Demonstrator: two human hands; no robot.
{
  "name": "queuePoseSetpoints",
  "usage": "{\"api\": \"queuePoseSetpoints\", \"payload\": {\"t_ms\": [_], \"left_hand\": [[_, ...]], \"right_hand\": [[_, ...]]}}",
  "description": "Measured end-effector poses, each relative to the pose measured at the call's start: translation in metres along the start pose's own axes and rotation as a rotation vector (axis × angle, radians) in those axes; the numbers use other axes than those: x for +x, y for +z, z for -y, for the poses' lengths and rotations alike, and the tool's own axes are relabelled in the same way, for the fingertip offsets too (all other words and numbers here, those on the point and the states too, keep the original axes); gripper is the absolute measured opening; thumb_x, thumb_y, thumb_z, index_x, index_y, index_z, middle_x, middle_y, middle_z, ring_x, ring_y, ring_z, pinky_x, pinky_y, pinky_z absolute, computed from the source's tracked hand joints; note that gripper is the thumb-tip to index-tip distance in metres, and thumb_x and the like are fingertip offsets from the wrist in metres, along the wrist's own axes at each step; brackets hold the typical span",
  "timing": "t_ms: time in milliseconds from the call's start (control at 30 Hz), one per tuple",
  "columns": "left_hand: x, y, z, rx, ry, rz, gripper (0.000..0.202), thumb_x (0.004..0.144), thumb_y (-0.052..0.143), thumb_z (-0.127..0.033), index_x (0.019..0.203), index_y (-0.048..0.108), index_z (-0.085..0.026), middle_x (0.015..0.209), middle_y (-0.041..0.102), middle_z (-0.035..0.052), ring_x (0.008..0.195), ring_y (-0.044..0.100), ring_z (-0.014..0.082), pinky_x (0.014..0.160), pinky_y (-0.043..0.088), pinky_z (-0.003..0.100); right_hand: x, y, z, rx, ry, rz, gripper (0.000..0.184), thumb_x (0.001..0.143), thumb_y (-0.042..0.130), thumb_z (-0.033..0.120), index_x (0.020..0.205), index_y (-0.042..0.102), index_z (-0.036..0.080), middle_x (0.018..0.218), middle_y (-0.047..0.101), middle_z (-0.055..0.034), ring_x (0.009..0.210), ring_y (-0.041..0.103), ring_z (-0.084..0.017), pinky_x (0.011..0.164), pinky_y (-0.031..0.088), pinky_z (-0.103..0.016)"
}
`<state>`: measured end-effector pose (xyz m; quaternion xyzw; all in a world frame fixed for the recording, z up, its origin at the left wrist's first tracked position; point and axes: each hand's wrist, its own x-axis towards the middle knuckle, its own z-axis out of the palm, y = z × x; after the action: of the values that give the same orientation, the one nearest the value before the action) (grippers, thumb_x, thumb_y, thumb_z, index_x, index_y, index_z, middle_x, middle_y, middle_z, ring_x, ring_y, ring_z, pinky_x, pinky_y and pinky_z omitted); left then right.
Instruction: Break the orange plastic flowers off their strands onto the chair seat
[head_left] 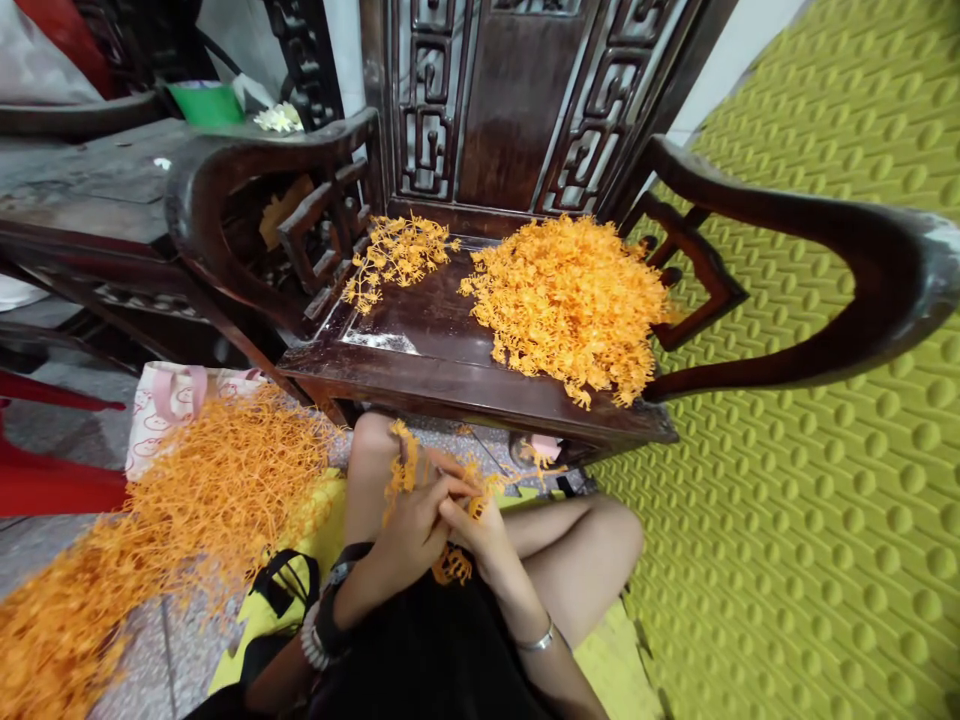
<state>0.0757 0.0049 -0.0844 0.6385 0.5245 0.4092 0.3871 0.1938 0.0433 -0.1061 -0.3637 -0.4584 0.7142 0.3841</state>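
My left hand and my right hand meet above my lap, fingers bent and pressed together. Between them they hold an orange artificial flower sprig, whose thin stem and blossoms stick out to the right. More orange blossoms hang by the left fingers, and another orange piece lies below the hands against my black clothing. The fingers partly hide where each one grips. On the chair seat before me sit a big heap of orange blossoms and a smaller bunch of sprigs.
A large tangled pile of orange sprigs spreads on the floor at left, against a patterned bag. A wooden side table holds a green container. Yellow bumpy matting covers the right side. The chair's curved armrest juts out.
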Motion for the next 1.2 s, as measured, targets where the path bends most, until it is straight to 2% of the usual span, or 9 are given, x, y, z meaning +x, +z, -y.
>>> {"api": "queuePoseSetpoints", "payload": {"t_ms": [33,67,167,267,367,533,733,1000,1200], "left_hand": [[-0.001,0.003,-0.001,-0.003,-0.037,0.01,0.024,0.093,0.04,-0.026,0.108,0.058,-0.019,0.097,0.065,0.0091,0.087,0.062,0.0212,0.083,0.047,0.034],[-0.003,0.006,-0.001,-0.014,-0.079,0.005,0.024,0.094,0.04,-0.028,0.111,0.055,-0.019,0.097,0.064,0.0091,0.087,0.061,0.0213,0.083,0.047,0.035],[-0.008,0.014,0.0,-0.113,-0.153,-0.038,0.033,0.094,0.041,-0.032,0.124,0.042,-0.02,0.1,0.063,0.0093,0.089,0.06,0.0211,0.082,0.048,0.034],[-0.009,0.016,-0.001,-0.146,-0.179,-0.059,0.032,0.094,0.041,-0.034,0.123,0.038,-0.02,0.106,0.061,0.0097,0.091,0.06,0.0204,0.079,0.047,0.032],[-0.003,0.013,-0.006,-0.041,-0.184,-0.003,0.019,0.095,0.04,-0.033,0.102,0.051,-0.02,0.097,0.063,0.0067,0.087,0.059,0.0199,0.079,0.043,0.03],[0.006,0.012,-0.016,-0.032,-0.158,0.094,0.025,0.096,0.035,-0.032,0.082,0.051,-0.019,0.07,0.055,0.0001,0.064,0.052,0.0144,0.061,0.035,0.025],[0.001,0.004,-0.03,-0.362,-0.202,0.231,0.031,0.095,0.041,-0.04,0.077,0.05,-0.015,0.06,0.041,-0.004,0.055,0.039,0.0089,0.052,0.03,0.021],[-0.013,-0.004,-0.041,-0.678,-0.308,0.365,0.037,0.091,0.046,-0.05,0.078,0.049,-0.015,0.057,0.034,-0.0068,0.043,0.026,0.0038,0.04,0.02,0.018],[-0.021,-0.013,-0.045,-0.719,-0.371,0.425,0.038,0.09,0.049,-0.05,0.076,0.048,-0.015,0.056,0.035,-0.0072,0.043,0.024,0.0034,0.038,0.016,0.017]], "right_hand": [[0.001,0.002,0.005,0.022,0.011,0.018,0.043,0.072,0.068,0.057,0.099,0.067,0.023,0.102,0.067,-0.0071,0.109,0.059,-0.028,0.097,0.046,-0.043],[0.004,0.004,0.01,0.044,0.009,-0.003,0.038,0.077,0.061,0.059,0.083,0.068,0.023,0.09,0.067,-0.0064,0.101,0.061,-0.026,0.092,0.048,-0.041],[0.013,0.012,0.024,0.188,-0.011,-0.132,0.046,0.079,0.056,0.062,0.056,0.055,0.023,0.063,0.057,-0.0019,0.073,0.06,-0.019,0.074,0.05,-0.035],[0.022,0.019,0.033,0.351,-0.076,-0.222,0.056,0.08,0.058,0.061,0.044,0.038,0.022,0.046,0.036,0.0036,0.048,0.041,-0.012,0.06,0.045,-0.03],[0.027,0.02,0.041,0.384,-0.125,-0.209,0.065,0.084,0.053,0.059,0.04,0.023,0.021,0.039,0.02,0.006,0.04,0.019,-0.01,0.048,0.033,-0.028],[0.016,0.01,0.067,0.412,-0.108,-0.025,0.067,0.081,0.063,0.051,0.042,0.019,0.018,0.039,0.018,0.0069,0.04,0.013,-0.008,0.044,0.021,-0.026],[-0.007,-0.004,0.1,0.632,0.04,0.294,0.067,0.081,0.063,0.053,0.048,0.016,0.017,0.045,0.015,0.0083,0.042,0.013,-0.007,0.045,0.017,-0.023],[-0.009,-0.015,0.113,0.706,-0.137,0.725,0.058,0.079,0.07,0.041,0.055,0.021,0.02,0.046,0.02,0.0102,0.04,0.016,-0.007,0.044,0.019,-0.024],[-0.006,-0.014,0.121,0.718,-0.175,0.921,0.057,0.074,0.073,0.044,0.058,0.023,0.021,0.044,0.02,0.0114,0.039,0.019,-0.008,0.048,0.022,-0.025]]}}
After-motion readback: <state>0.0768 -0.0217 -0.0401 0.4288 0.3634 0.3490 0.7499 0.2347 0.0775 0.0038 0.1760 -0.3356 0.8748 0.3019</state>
